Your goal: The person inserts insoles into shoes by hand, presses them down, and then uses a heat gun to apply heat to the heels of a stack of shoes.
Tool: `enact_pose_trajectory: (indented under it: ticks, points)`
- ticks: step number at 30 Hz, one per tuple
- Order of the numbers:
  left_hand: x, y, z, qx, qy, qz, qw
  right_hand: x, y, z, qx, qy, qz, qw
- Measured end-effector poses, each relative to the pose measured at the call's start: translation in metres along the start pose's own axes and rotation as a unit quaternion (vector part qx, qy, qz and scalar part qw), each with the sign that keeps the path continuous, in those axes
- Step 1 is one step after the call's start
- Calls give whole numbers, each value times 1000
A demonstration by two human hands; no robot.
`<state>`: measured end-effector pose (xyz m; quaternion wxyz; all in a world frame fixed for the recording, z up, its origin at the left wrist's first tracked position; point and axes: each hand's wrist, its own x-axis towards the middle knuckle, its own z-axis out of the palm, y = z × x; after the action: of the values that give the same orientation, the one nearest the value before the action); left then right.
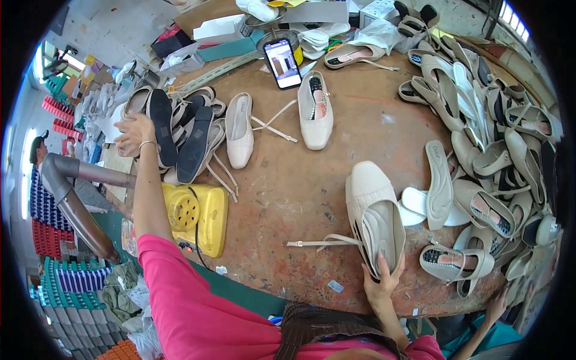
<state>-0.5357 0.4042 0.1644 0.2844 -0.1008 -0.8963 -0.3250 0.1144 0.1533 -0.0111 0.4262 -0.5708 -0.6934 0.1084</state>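
My right hand (384,284) grips a beige square-toed flat shoe (366,187) by the heel, with fingers inside it; its ankle strap trails to the left. My left hand (137,135) is stretched out to the far left, fingers apart, against a pile of beige shoes. Among them, a shoe with a black sole (159,123) lies beside the hand, and another black sole (195,144) faces up. What lies under my left palm is hidden. A finished-looking beige shoe (240,132) and a second one with a patterned lining (315,114) stand at the table's middle.
A yellow device with a round grille (201,219) sits at the left edge, its black cable hanging down. Loose insoles (440,186) and a large shoe heap (489,156) fill the right. A phone (282,64) leans at the back. Another person's hand (497,307) is at lower right.
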Motion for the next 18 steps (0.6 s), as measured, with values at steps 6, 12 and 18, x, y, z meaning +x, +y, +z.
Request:
enact_pose_trajectory:
  ticks: [6, 12, 18]
  points:
    - [-151, 45, -85, -259, -304, 402, 824, 39, -10, -19, 40, 18, 49, 998]
    - [-298, -41, -260, -396, -705, 202, 553, 64, -54, -56, 399, -22, 365, 841]
    - [-380, -155, -294, -558, -739, -263, 269, 52, -122, -59, 619, -168, 412, 647]
